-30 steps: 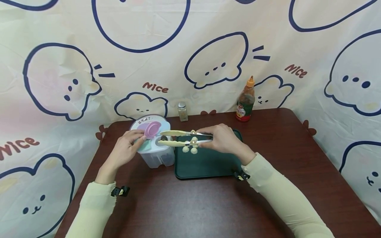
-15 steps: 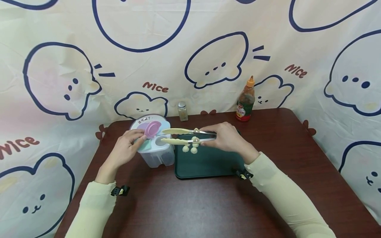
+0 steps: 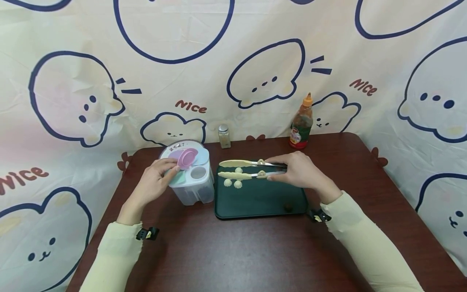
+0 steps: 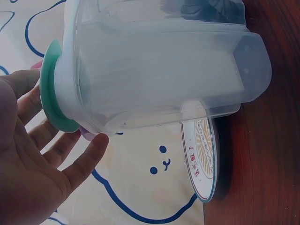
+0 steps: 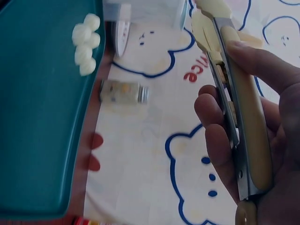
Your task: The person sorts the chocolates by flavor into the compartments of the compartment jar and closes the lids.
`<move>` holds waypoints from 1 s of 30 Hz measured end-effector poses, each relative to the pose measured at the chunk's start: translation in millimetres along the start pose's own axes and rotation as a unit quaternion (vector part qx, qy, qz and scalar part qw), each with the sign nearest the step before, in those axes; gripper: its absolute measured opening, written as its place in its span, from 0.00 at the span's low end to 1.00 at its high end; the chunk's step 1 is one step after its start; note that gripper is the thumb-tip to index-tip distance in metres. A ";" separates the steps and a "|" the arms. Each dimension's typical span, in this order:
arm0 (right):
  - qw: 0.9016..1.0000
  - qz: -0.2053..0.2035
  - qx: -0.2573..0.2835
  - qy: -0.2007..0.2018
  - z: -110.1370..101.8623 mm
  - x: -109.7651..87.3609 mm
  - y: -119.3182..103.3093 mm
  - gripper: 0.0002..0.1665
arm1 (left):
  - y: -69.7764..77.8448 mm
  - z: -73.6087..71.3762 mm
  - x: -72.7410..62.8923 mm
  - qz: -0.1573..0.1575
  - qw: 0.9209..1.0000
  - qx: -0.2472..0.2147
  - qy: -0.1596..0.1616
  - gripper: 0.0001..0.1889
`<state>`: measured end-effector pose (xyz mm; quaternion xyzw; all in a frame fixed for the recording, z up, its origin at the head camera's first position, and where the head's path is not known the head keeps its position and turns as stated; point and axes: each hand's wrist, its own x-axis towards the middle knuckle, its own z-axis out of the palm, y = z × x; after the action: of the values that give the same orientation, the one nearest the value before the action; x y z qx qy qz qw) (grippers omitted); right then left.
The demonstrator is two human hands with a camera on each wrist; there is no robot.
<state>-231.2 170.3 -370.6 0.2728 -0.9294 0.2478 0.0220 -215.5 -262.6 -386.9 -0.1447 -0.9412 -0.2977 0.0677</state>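
Note:
A clear plastic storage box (image 3: 193, 194) with a white lid and coloured caps stands on the table. My left hand (image 3: 156, 181) pinches the raised pink cap (image 3: 187, 158) beside a round, uncovered opening (image 3: 198, 173). In the left wrist view, its fingers lie around the green cap (image 4: 54, 89). My right hand (image 3: 300, 169) grips a pair of tongs (image 3: 235, 163) with cream tips, held spread above the green tray (image 3: 251, 202). Nothing shows between the tips. Several white balls (image 5: 83, 51) lie on the tray's far left. A small dark round thing (image 3: 288, 207) sits near its front right corner.
A small shaker jar (image 3: 224, 137) and a sauce bottle (image 3: 301, 123) with an orange nozzle stand along the back edge. Behind the box is a white plate (image 4: 204, 173) with printed writing. A patterned cloth hangs at the back.
A dark piece was between the tong tips at the opening a second ago; it is out of sight there now. My right hand has moved the tongs right, over the tray. My left hand stays put.

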 end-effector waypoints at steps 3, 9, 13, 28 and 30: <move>1.000 0.004 -0.008 -0.001 -4.9 -8.9 9.1 0.30 | -0.2 -0.2 0.1 0.002 1.000 0.001 0.000 0.23; 1.000 0.017 -0.019 -0.010 -13.2 -22.9 22.8 0.29 | -1.1 -0.3 -0.1 0.001 1.000 0.000 0.002 0.22; 0.999 0.021 -0.016 -0.019 -16.4 -31.6 31.2 0.28 | -1.1 -0.1 -0.4 -0.003 1.000 -0.003 -0.001 0.22; 0.999 0.027 0.002 -0.034 -26.7 -67.9 75.8 0.26 | 0.3 -0.1 -0.6 0.004 1.000 -0.002 0.002 0.22; 0.999 0.030 0.010 -0.041 -26.5 -71.8 81.0 0.26 | 0.3 -0.1 -0.5 0.006 1.000 -0.001 0.003 0.22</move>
<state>-214.6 277.5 -396.3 0.2547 -0.9348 0.2460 -0.0263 -214.9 -262.6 -386.8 -0.1492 -0.9399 -0.2985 0.0727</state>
